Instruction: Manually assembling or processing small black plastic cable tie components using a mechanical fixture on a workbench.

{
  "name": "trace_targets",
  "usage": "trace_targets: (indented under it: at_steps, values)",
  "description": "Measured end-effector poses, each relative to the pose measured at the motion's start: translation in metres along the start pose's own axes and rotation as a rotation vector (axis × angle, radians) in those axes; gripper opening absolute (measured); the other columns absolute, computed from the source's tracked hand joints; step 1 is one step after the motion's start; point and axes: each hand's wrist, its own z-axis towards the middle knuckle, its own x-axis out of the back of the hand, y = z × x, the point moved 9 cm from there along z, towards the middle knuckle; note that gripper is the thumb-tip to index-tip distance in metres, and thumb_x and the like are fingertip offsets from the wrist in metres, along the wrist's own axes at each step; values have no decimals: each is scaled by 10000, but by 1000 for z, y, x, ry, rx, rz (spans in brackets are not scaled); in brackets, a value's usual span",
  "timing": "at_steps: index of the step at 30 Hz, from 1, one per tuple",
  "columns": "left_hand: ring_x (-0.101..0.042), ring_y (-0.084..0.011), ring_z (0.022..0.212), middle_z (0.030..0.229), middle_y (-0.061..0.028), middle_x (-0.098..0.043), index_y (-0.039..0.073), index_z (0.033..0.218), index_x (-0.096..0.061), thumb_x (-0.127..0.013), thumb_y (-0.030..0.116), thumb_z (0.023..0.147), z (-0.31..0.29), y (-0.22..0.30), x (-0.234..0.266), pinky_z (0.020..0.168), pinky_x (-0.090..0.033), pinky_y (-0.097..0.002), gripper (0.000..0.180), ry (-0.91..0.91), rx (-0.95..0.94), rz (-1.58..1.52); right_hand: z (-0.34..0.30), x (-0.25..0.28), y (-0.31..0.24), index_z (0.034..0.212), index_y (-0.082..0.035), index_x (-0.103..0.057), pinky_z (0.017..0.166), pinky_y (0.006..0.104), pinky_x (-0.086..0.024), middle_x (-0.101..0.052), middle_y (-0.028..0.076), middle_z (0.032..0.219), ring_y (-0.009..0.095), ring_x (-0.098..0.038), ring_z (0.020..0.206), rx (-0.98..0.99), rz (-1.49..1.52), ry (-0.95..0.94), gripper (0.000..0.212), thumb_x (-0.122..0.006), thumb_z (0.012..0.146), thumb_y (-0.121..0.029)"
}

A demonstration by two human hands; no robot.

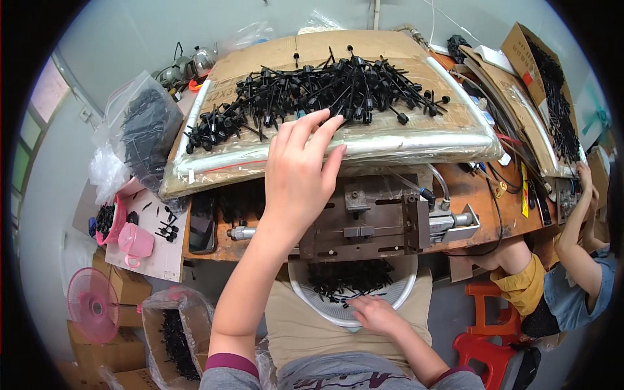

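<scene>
A heap of black plastic pieces (325,88) with thin stems and knobbed heads lies on a plastic-wrapped cardboard tray (416,148). My left hand (298,172) reaches over the tray's near edge, fingers apart and fingertips by the heap; I see nothing in it. Below the tray, a brown metal fixture (383,247) with a small clamping block (359,231) is fixed on the bench. In my lap sits a white basket (406,286) holding more black pieces (348,279). My right hand (378,315) rests at its near rim, fingers loosely stretched toward the pieces.
An air cylinder (448,224) with hoses adjoins the fixture's right side. A phone (202,224), a pink cup (136,242) and loose black pieces lie left. A pink fan (93,304) and an open box (156,325) stand lower left. Another person (578,273) works at right, beside red stools (484,354).
</scene>
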Motion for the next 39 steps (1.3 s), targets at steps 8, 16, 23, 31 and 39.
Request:
trace_targets:
  at_steps: [8,16,23,31,39]
  values:
    - [-637,-252,759,888,-99,-653,17,932,-681,-670,68,823,5,-21,-15,656,-506,-326,122,-60,34,-36,2,63,-16,1107,-54,-613,824,396,-492,-647,112,1025,295,-617,938,-4,28,191,289,-633,829,-129]
    - [-627,-84,720,866,-47,-630,-28,942,-687,-674,23,836,-5,-31,14,654,-508,-208,118,-72,358,-430,5,96,-56,1116,-54,-622,828,376,-493,-665,116,1019,286,-633,938,125,174,179,290,-650,832,-105]
    - [-648,-139,852,1024,-89,-618,-17,952,-694,-783,-12,703,-38,5,35,674,-559,-229,264,-97,265,-505,12,181,-88,974,-13,-680,660,323,-513,-691,101,876,243,-656,740,286,269,452,209,-668,768,16]
    - [-664,-162,783,1181,-168,-611,-2,963,-711,-789,-16,656,-91,36,32,677,-548,-272,317,-237,230,-517,53,304,-116,916,-9,-660,723,336,-532,-672,131,924,267,-667,840,423,-119,875,173,-648,753,48]
    - [-672,-173,772,1183,-155,-615,6,948,-707,-791,25,674,-121,60,13,633,-552,-263,287,-316,178,-547,147,353,-113,949,-62,-615,781,330,-480,-567,67,1032,218,-562,971,561,-965,853,235,-609,717,-25]
